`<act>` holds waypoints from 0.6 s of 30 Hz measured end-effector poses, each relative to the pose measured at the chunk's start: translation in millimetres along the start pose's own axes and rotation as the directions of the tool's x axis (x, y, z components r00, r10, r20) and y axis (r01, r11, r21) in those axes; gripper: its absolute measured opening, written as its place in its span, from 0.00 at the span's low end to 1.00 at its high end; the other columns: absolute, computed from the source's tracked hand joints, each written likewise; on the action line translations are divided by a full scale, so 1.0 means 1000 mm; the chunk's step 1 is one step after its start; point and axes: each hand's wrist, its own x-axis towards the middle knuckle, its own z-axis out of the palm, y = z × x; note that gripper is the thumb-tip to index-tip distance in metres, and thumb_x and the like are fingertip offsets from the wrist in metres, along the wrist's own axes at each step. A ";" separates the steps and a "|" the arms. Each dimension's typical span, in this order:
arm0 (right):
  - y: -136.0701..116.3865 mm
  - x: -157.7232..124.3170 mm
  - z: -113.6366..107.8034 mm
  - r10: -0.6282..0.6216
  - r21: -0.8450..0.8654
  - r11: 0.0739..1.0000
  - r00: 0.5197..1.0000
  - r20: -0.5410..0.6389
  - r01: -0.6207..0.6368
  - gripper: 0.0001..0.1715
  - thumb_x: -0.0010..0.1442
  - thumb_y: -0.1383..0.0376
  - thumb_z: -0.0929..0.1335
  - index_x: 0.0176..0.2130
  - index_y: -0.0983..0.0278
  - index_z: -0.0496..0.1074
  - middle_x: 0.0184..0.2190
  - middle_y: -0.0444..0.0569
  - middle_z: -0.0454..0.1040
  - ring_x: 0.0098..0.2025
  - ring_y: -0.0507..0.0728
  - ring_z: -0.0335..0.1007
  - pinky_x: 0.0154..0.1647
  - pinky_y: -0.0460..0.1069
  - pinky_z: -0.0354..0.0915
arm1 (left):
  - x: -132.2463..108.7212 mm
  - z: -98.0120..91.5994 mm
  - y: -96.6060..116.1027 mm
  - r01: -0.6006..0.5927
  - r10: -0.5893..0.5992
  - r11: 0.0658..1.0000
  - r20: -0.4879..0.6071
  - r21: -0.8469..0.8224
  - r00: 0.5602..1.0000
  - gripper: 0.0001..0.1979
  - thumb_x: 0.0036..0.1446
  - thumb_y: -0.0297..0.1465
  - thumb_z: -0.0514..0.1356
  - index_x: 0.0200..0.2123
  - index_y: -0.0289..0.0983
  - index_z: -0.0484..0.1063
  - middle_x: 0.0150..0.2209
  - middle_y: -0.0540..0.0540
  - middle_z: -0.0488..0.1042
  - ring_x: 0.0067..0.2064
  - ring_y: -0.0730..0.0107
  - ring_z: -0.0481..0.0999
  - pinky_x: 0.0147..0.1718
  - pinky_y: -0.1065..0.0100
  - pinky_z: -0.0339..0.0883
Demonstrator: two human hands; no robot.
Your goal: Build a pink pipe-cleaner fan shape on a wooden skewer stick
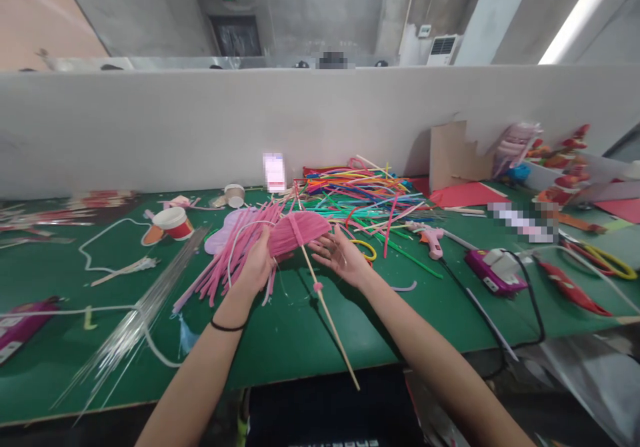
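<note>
My left hand [257,264] grips the lower left edge of a pink fan-shaped piece of pipe cleaners [295,228], which sits on a thin wooden stick [330,317] slanting down toward the table's front edge. My right hand [340,254] is beside the fan's right edge with palm up and fingers spread, holding nothing. A loose bundle of pink pipe cleaners [220,267] lies under and left of my left hand. A black band circles my left wrist.
A heap of coloured pipe cleaners [360,194] lies behind the hands. A pink glue gun [433,239], a purple power strip [493,270], red-handled pliers [575,290] and yellow scissors [607,260] lie right. Thin wires [145,300], a paper cup [173,224] and white cord lie left.
</note>
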 end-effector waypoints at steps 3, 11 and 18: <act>-0.008 -0.004 -0.004 -0.115 -0.202 0.975 0.986 -0.116 0.090 0.15 0.52 0.58 0.75 0.36 0.64 0.73 0.34 0.48 0.79 0.36 0.56 0.79 0.35 0.47 0.73 | 0.000 0.001 -0.004 -0.114 0.113 0.973 0.017 0.201 0.993 0.22 0.60 0.48 0.55 0.41 0.36 0.75 0.38 0.41 0.79 0.38 0.60 0.78 0.33 0.65 0.71; -0.072 -0.028 0.002 -0.476 -0.506 0.789 0.868 -0.145 0.348 0.12 0.51 0.59 0.74 0.35 0.62 0.76 0.35 0.47 0.80 0.39 0.56 0.77 0.43 0.50 0.70 | 0.005 -0.024 -0.016 -0.196 0.363 0.220 0.106 0.956 0.926 0.07 0.47 0.33 0.64 0.28 0.38 0.69 0.35 0.37 0.73 0.44 0.45 0.72 0.45 0.55 0.62; -0.061 -0.024 0.023 -0.510 -0.707 0.602 0.860 0.019 0.372 0.15 0.54 0.62 0.72 0.44 0.60 0.75 0.39 0.49 0.79 0.42 0.58 0.75 0.49 0.54 0.67 | 0.007 -0.023 -0.011 -0.275 0.379 0.240 0.171 0.931 0.910 0.06 0.53 0.32 0.58 0.25 0.39 0.67 0.28 0.43 0.73 0.34 0.56 0.72 0.36 0.63 0.59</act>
